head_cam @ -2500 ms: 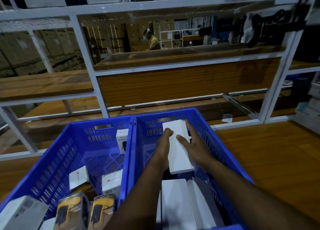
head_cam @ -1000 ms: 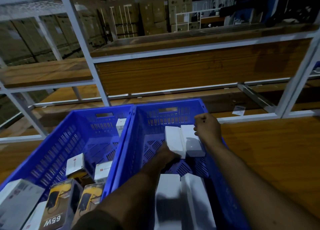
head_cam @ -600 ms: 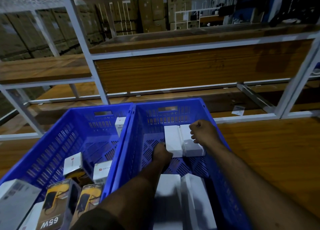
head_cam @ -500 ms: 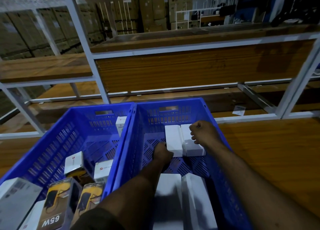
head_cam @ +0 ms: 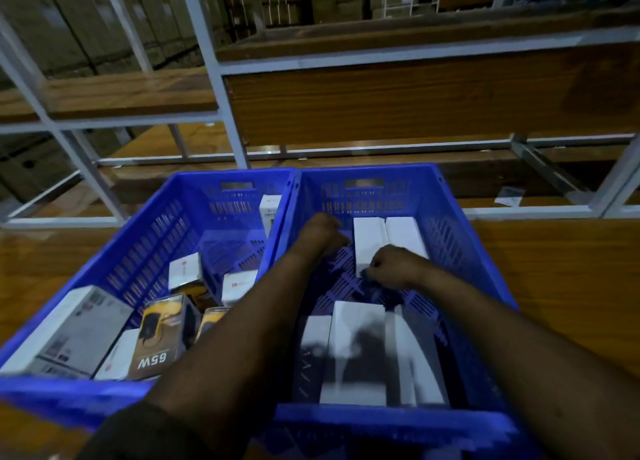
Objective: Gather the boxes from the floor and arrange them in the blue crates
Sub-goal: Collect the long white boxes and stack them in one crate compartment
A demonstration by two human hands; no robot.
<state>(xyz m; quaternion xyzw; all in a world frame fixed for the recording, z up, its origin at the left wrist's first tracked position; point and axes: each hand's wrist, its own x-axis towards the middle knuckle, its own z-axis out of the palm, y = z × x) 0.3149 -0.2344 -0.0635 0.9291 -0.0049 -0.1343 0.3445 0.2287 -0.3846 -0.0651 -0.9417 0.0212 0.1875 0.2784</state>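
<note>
Because the two white boxes stand side by side against the far wall of the right blue crate, the person seems to be squaring them into a neat row. The left hand lies with curled fingers beside the left box, and whether it grips anything cannot be told. The right hand, also curled, is at the near end of this pair, but its hold is hidden. Between this pair and the white boxes at the near wall a strip of crate floor stays open for more boxes. The left blue crate touches the right one and holds mixed boxes lying loosely, with free floor at its far end. Behind both crates runs a white shelf frame.
</note>
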